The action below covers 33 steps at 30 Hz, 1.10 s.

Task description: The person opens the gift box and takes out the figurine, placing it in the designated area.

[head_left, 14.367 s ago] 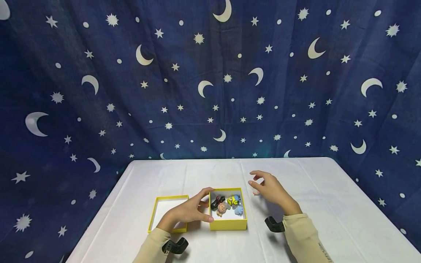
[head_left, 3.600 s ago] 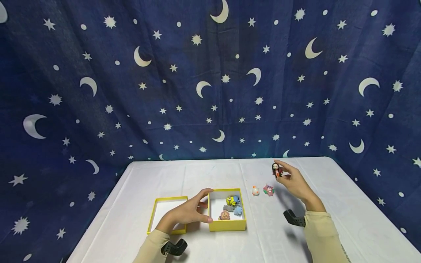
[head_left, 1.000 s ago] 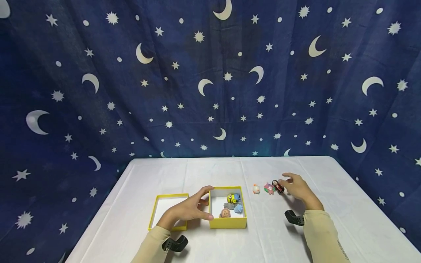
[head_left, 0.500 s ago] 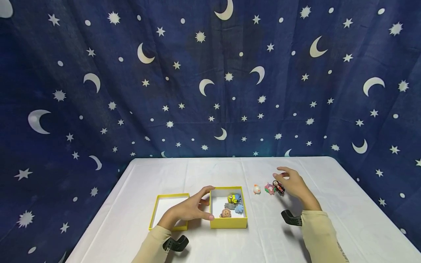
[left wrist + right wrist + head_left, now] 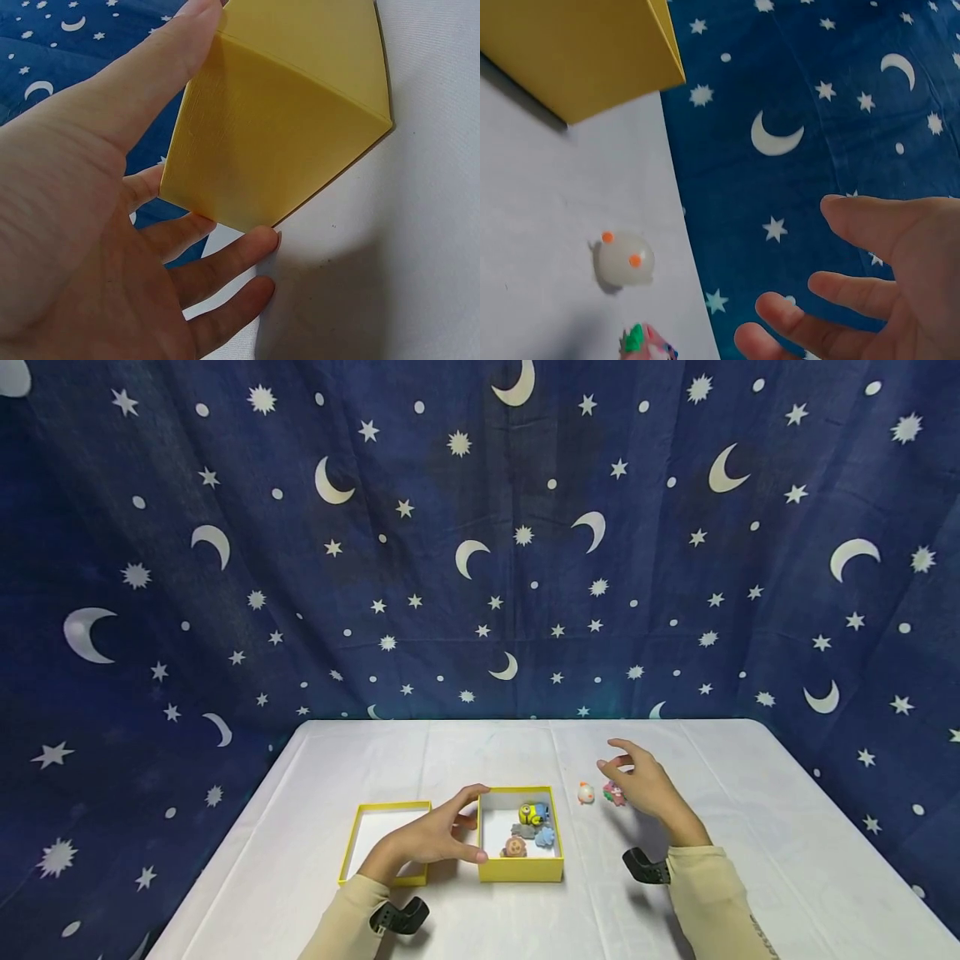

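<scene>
My left hand [image 5: 427, 842] grips the yellow box [image 5: 520, 870] at its left side, thumb at the front corner and fingers toward the back. Inside the box lie a yellow Minion figurine [image 5: 531, 813], a light-blue figurine [image 5: 544, 837], a small grey piece [image 5: 522, 832] and a tan round-faced figurine [image 5: 514, 847]. Holding nothing, my right hand [image 5: 648, 789] hovers with parted fingers beside a pink figurine [image 5: 614, 792]. To the left of that sits a round white figurine [image 5: 586, 793] with orange spots. The dark-haired figurine is hidden behind my right hand.
A shallow yellow-rimmed lid [image 5: 386, 831], white inside, lies left of the box, partly behind my left hand. White cloth [image 5: 480, 752] covers the table. A dark-blue curtain [image 5: 420, 635] with moons and stars hangs behind its far edge.
The dark-haired figurine left the box, was held in my right hand, then was set down right of the pink one. The emptied right hand has moved left. My left hand stayed.
</scene>
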Available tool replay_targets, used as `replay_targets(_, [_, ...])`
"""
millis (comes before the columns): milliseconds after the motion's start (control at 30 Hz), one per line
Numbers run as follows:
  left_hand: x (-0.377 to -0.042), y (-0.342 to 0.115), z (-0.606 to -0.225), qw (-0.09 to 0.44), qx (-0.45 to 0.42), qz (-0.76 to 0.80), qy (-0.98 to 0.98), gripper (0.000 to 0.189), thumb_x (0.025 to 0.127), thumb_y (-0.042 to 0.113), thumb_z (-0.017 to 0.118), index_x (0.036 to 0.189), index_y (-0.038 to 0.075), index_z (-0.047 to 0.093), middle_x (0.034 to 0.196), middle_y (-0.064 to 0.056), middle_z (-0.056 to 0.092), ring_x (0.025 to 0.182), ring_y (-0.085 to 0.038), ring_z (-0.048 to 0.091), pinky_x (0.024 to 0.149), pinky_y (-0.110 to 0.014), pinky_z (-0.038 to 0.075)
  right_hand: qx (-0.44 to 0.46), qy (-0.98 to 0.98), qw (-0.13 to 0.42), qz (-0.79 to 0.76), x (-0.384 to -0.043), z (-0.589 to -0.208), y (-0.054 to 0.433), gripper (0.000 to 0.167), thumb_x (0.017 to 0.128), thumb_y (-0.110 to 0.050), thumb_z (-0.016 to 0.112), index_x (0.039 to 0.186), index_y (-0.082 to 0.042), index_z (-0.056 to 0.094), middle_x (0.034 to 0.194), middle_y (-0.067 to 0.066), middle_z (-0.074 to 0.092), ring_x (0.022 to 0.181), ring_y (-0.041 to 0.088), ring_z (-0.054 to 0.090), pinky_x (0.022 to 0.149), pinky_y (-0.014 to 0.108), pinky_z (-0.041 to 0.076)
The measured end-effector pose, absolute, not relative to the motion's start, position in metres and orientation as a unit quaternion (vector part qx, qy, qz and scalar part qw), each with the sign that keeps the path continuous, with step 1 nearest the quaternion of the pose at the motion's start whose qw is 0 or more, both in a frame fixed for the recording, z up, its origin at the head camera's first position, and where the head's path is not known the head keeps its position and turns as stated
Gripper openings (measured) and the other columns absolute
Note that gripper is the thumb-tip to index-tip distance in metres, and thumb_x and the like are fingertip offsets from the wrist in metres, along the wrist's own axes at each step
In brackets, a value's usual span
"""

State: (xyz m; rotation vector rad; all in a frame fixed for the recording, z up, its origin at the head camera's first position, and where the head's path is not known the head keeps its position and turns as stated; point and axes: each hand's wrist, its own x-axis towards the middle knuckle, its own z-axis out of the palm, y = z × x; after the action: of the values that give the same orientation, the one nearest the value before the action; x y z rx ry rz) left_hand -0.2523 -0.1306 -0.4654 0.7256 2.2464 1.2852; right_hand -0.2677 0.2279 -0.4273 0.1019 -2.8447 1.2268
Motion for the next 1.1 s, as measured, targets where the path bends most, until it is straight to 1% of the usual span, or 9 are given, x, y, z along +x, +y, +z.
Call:
replay_targets(67, [-0.252, -0.130, -0.466, 0.227, 0.261, 0.466, 0.814, 0.096, 0.084, 0.029, 0.084, 0.158, 0.027, 0.023, 0.165, -0.013, 0.025, 0.136, -0.032, 0.050, 0.114, -0.050, 0.043, 0.035, -0.911, 0.017, 0.411, -0.267, -0.428, 0.223, 0.060, 0.101, -0.027, 0.061, 0.150, 0.001, 0.040, 0.120, 0.026, 0.065, 0.091, 0.033, 0.069, 0.063, 0.033, 0.056])
replay_targets(100, [-0.253, -0.130, -0.466, 0.227, 0.262, 0.466, 0.814, 0.096, 0.084, 0.029, 0.084, 0.158, 0.026, 0.023, 0.165, -0.014, 0.025, 0.136, -0.032, 0.050, 0.114, -0.050, 0.044, 0.040, -0.910, 0.020, 0.413, -0.267, -0.428, 0.220, 0.059, 0.101, -0.027, 0.062, 0.149, 0.000, 0.041, 0.120, 0.025, 0.066, 0.089, 0.030, 0.069, 0.063, 0.032, 0.055])
replay_targets(133, [-0.252, -0.130, -0.466, 0.227, 0.262, 0.466, 0.814, 0.096, 0.084, 0.029, 0.084, 0.158, 0.026, 0.023, 0.165, -0.013, 0.025, 0.136, -0.032, 0.050, 0.114, -0.050, 0.044, 0.047, -0.908, 0.023, 0.415, -0.267, -0.428, 0.217, 0.058, 0.101, -0.026, 0.062, 0.149, 0.000, 0.043, 0.119, 0.024, 0.066, 0.088, 0.029, 0.068, 0.064, 0.032, 0.055])
replay_targets(300, [-0.252, -0.129, -0.465, 0.228, 0.264, 0.467, 0.813, 0.096, 0.085, 0.027, 0.084, 0.158, 0.026, 0.023, 0.166, -0.013, 0.024, 0.136, -0.033, 0.050, 0.113, -0.051, 0.044, 0.102, -0.907, 0.040, 0.406, -0.264, -0.428, 0.202, 0.051, 0.100, -0.025, 0.063, 0.144, -0.002, 0.051, 0.120, 0.019, 0.069, 0.103, 0.029, 0.066, 0.080, 0.036, 0.053])
replay_targets(500, [-0.252, -0.130, -0.463, 0.224, 0.263, 0.463, 0.816, 0.096, 0.084, 0.026, 0.084, 0.158, 0.026, 0.023, 0.165, -0.013, 0.026, 0.135, -0.032, 0.051, 0.113, -0.051, 0.044, 0.146, -0.894, 0.030, 0.423, -0.260, -0.427, 0.183, 0.045, 0.100, -0.024, 0.063, 0.140, -0.004, 0.056, 0.122, 0.017, 0.069, 0.107, 0.029, 0.066, 0.078, 0.034, 0.057])
replay_targets(733, [-0.252, -0.129, -0.463, 0.227, 0.259, 0.464, 0.816, 0.095, 0.085, 0.023, 0.083, 0.158, 0.027, 0.023, 0.166, -0.012, 0.025, 0.137, -0.033, 0.050, 0.114, -0.051, 0.044, 0.186, -0.889, 0.020, 0.419, -0.255, -0.430, 0.162, 0.040, 0.100, -0.022, 0.064, 0.136, -0.005, 0.060, 0.120, 0.018, 0.071, 0.105, 0.026, 0.066, 0.081, 0.034, 0.049])
replay_targets(867, [-0.253, -0.129, -0.463, 0.229, 0.255, 0.466, 0.816, 0.094, 0.085, 0.024, 0.083, 0.158, 0.027, 0.024, 0.166, -0.011, 0.024, 0.137, -0.034, 0.050, 0.113, -0.051, 0.044, 0.205, -0.889, 0.013, 0.410, -0.254, -0.432, 0.155, 0.040, 0.100, -0.021, 0.064, 0.137, -0.005, 0.060, 0.120, 0.019, 0.071, 0.105, 0.026, 0.066, 0.086, 0.043, 0.053])
replay_targets(1000, [-0.253, -0.129, -0.463, 0.230, 0.256, 0.464, 0.816, 0.095, 0.085, 0.025, 0.083, 0.158, 0.027, 0.023, 0.166, -0.010, 0.024, 0.137, -0.034, 0.051, 0.113, -0.051, 0.044, 0.212, -0.886, 0.012, 0.412, -0.252, -0.434, 0.149, 0.041, 0.099, -0.020, 0.066, 0.137, -0.006, 0.060, 0.119, 0.016, 0.071, 0.104, 0.024, 0.064, 0.093, 0.053, 0.052])
replay_targets(1100, [-0.253, -0.129, -0.463, 0.231, 0.258, 0.466, 0.814, 0.094, 0.086, 0.024, 0.083, 0.158, 0.026, 0.022, 0.166, -0.011, 0.025, 0.137, -0.034, 0.051, 0.113, -0.051, 0.044, 0.217, -0.883, 0.005, 0.415, -0.250, -0.435, 0.146, 0.043, 0.098, -0.022, 0.067, 0.138, -0.006, 0.060, 0.119, 0.014, 0.070, 0.103, 0.021, 0.063, 0.093, 0.051, 0.051])
